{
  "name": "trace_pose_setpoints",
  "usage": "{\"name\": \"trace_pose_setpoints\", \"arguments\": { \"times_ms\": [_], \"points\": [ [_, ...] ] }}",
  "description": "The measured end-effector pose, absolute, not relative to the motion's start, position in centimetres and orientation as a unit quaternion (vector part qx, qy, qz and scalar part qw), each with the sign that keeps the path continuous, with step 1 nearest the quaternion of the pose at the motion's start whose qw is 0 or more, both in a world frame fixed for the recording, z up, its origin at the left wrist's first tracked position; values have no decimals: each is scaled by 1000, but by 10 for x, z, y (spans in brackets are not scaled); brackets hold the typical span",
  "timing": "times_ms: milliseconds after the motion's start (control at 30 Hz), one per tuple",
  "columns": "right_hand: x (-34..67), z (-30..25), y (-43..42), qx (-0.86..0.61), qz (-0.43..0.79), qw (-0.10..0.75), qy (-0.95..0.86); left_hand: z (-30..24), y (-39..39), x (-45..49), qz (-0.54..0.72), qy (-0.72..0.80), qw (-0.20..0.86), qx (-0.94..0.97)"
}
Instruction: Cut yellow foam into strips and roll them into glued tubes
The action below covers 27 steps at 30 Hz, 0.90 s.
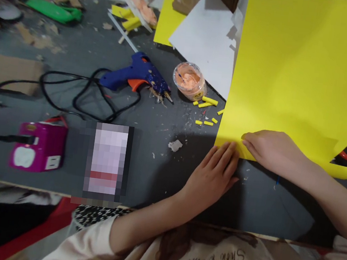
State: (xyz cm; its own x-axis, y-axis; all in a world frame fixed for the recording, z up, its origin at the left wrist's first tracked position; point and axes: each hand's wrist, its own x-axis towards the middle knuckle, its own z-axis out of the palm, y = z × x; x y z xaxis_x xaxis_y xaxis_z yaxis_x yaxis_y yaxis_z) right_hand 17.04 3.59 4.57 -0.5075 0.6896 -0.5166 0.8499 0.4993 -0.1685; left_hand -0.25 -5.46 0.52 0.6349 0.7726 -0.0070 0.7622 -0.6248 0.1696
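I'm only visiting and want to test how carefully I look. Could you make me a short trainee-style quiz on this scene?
1. Open question: What do both the left hand and the right hand touch?
2. True or false: The blue hot glue gun lies on its side on the grey table.
3. Multiple choice: Which thing stands right beside the small yellow pieces?
A. magenta box
B. open tub of peach-coloured paste
C. red handle

Key:
1. The large yellow sheet, near its lower edge.
2. True.
3. B.
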Motion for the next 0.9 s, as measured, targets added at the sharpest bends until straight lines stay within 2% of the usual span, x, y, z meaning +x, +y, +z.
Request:
{"name": "trace_pose_setpoints", "arguments": {
  "times_ms": [333, 433, 600, 700, 767, 900],
  "points": [
    [169, 46, 35, 457, -206, 199, 842, -3, -60, -1, 29, 423, 64, 903],
    [168, 52, 35, 458, -169, 193, 851, -4, -60, -1, 26, 423, 64, 904],
    [166, 60, 7, 432, -25, 71, 899, -5, -61, -1, 26, 427, 66, 901],
    [167, 49, -29, 362, -12, -33, 931, -7, -62, -1, 40, 424, 55, 903],
    [170, 36, -52, 368, -35, -51, 928, -8, -62, -1, 39, 417, 48, 907],
    [180, 15, -73, 400, -32, -19, 916, -7, -61, -1, 25, 416, 38, 908]
  ]
}}
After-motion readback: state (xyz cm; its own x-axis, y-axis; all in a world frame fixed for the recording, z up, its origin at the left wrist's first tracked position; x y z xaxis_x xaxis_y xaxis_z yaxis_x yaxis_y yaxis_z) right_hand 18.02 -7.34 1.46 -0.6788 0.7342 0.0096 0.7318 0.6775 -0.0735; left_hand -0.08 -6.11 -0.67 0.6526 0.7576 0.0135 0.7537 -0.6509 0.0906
